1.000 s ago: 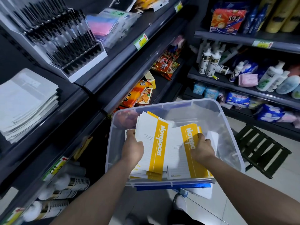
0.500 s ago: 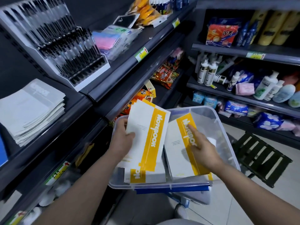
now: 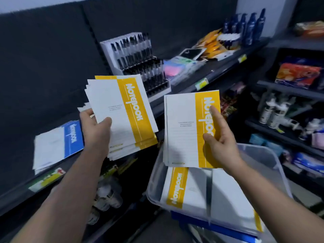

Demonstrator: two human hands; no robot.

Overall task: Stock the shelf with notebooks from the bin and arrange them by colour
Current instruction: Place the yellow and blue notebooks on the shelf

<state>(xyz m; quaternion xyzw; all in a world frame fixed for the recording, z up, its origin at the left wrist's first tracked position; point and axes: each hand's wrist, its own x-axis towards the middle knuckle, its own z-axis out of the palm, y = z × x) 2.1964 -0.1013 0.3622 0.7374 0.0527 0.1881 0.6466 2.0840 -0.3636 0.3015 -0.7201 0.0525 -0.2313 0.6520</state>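
Observation:
My left hand [image 3: 95, 128] grips a fanned stack of yellow-striped notebooks [image 3: 122, 109], raised in front of the dark shelf [image 3: 21, 192]. My right hand [image 3: 220, 142] holds a second stack of yellow notebooks [image 3: 184, 130] above the clear plastic bin [image 3: 263, 158], thumb on the cover and fingers behind. More yellow notebooks [image 3: 182, 188] lie flat in the bin. A pile of blue-striped notebooks [image 3: 57, 144] lies on the shelf at the left, just left of my left wrist.
A white pen display rack [image 3: 138, 65] stands on the shelf behind the left stack, with pastel packets [image 3: 178, 69] beside it. Snack bags, bottles and toiletries fill the shelves to the right. Spray bottles [image 3: 107, 195] stand on the lower shelf.
Both hands have lifted their yellow notebook stacks up out of the bin, the left one toward the shelf. The view has tilted upward, and the blue notebook pile has come into view.

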